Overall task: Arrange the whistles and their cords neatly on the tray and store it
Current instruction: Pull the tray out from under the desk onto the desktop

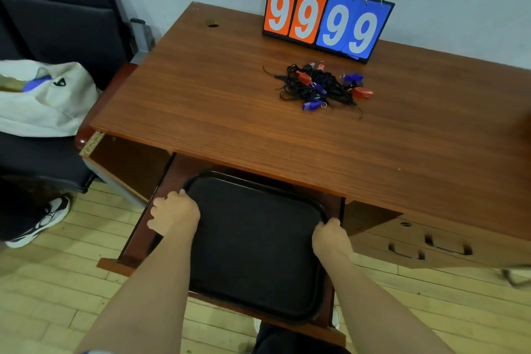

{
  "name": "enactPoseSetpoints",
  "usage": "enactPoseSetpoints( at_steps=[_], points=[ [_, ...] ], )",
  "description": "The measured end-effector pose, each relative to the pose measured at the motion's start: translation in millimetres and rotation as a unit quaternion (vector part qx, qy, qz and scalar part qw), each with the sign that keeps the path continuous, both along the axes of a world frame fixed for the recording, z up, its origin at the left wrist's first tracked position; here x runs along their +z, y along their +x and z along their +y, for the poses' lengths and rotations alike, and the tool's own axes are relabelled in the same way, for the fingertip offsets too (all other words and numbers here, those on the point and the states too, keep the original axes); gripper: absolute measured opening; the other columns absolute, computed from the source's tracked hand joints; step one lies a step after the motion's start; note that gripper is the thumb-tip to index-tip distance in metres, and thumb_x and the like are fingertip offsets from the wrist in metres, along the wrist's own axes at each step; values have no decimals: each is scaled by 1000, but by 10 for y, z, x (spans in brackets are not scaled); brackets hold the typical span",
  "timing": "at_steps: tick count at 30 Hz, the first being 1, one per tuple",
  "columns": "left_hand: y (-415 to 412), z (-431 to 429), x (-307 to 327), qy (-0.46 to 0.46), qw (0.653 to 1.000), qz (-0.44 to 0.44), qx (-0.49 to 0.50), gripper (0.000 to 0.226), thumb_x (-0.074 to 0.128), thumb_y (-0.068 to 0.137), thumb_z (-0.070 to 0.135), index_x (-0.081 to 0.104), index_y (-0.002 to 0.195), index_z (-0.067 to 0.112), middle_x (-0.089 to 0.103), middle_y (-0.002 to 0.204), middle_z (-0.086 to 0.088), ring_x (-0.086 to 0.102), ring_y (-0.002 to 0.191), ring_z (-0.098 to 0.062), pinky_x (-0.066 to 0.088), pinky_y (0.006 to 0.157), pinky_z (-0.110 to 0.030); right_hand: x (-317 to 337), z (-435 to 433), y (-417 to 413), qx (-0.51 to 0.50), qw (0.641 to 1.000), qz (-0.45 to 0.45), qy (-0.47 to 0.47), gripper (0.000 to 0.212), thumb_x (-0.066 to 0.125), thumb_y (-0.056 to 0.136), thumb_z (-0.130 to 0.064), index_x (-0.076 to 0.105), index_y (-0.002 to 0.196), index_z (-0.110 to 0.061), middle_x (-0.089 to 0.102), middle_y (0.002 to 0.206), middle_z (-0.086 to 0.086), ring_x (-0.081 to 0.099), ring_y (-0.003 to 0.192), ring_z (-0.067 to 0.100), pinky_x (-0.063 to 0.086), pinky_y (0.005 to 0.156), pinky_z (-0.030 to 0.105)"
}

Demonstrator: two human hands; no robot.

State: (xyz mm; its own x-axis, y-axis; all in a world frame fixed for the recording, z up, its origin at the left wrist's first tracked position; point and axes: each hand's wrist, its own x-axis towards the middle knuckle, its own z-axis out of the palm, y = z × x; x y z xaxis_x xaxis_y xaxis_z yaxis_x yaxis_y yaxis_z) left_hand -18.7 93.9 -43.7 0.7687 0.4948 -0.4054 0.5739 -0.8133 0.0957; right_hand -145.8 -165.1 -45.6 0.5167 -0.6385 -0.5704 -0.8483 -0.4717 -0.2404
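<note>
1. While the whistles (pixel 324 86) still lie in a heap on the brown surface (pixel 230 100), the person has both hands down on the dark tray (pixel 253 244), which sits in the pulled-out drawer (pixel 161 210) under the front edge.

2. The left hand (pixel 175 214) is curled over the tray's left rim, and the right hand (pixel 330 238) is curled over its right rim. Each grip looks closed on the rim, though the fingers go under the edge where I cannot see them.

3. The tray is bare. Nothing is on it yet.

4. The whistles are red and blue, and their black cords (pixel 304 86) are all knotted up together. The heap is well apart from the tray, near the flip scoreboard (pixel 327 17) that shows four nines.

5. I think this is the very first step: getting the tray out. The tidying has not begun.

6. Next, I guess the tray must be lifted up and out of the drawer, kept flat, and cleared past the front edge above it. The far end of the tray is tucked under that edge, so it needs to slide toward the person first.

7. Then it needs a bare spot to land on, just beside the heap and not on top of it.

8. After that comes the slow part: pulling each cord free, one at a time.
</note>
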Motion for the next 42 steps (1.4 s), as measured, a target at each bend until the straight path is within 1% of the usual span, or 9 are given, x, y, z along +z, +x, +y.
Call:
enactPoseSetpoints(
  at_steps=[5,9,13,16,20,26,32,40,42],
  points=[
    [-53,63,201,13,999,-53,2,46,24,101,28,51,128,2,51,123,-20,49,114,-37,43,92,-50,274,-5,-55,39,999,-10,5,30,32,103,-16,47,125,-5,56,125,16,58,112,33,50,91,40],
    [-77,-68,445,-14,995,-97,12,52,20,103,34,50,129,-1,46,130,-22,47,117,-39,38,97,-53,422,-131,-81,-24,996,-81,14,31,32,103,-32,50,114,-10,62,108,11,60,94,29,47,78,37],
    [1,-305,592,-25,992,-121,-20,54,20,102,34,50,129,-2,45,131,-22,46,118,-40,37,98,-52,580,-383,-117,-40,992,-116,-3,32,31,103,-32,49,113,-8,59,97,10,52,81,27,40,70,34],
    [42,-626,724,-34,991,-122,-32,53,21,103,33,52,128,-2,45,131,-22,47,117,-40,38,98,-51,668,-652,-145,-48,991,-124,-16,34,29,103,-32,48,115,-6,63,107,15,57,86,31,42,71,35],
    [24,-1096,822,-45,987,-140,-61,52,21,103,34,54,125,-1,47,127,-21,49,112,-40,40,94,-50,754,-1071,-221,-72,989,-128,-32,36,28,103,-33,47,118,-6,63,110,15,51,81,28,43,71,36],
    [-185,-1920,856,-64,986,-135,-79,52,23,103,33,55,123,-2,48,128,-20,50,113,-39,40,94,-49,831,-1871,-463,-75,990,-114,-46,36,27,104,-32,45,120,-5,51,91,7,50,78,28,41,66,35],
    [-514,-2786,851,-84,986,-122,-75,51,23,102,32,56,123,-2,49,126,-20,52,112,-38,41,93,-47,878,-2794,-727,-67,993,-92,-43,37,27,104,-31,45,124,-5,61,110,14,51,81,28,41,67,35],
    [-733,-3716,980,-98,987,-112,-60,52,24,102,33,54,124,-3,50,127,-19,53,113,-36,43,94,-46,1060,-3720,-898,-76,989,-110,-69,35,30,104,-30,44,124,-6,62,110,15,54,82,28,43,66,35],
    [-729,-3886,1023,-105,985,-118,-68,51,25,102,33,53,125,-3,51,127,-19,54,112,-36,43,94,-46,1126,-3875,-923,-92,985,-125,-71,32,33,103,-28,42,124,-5,60,103,14,52,81,27,43,66,36]
  ],
)
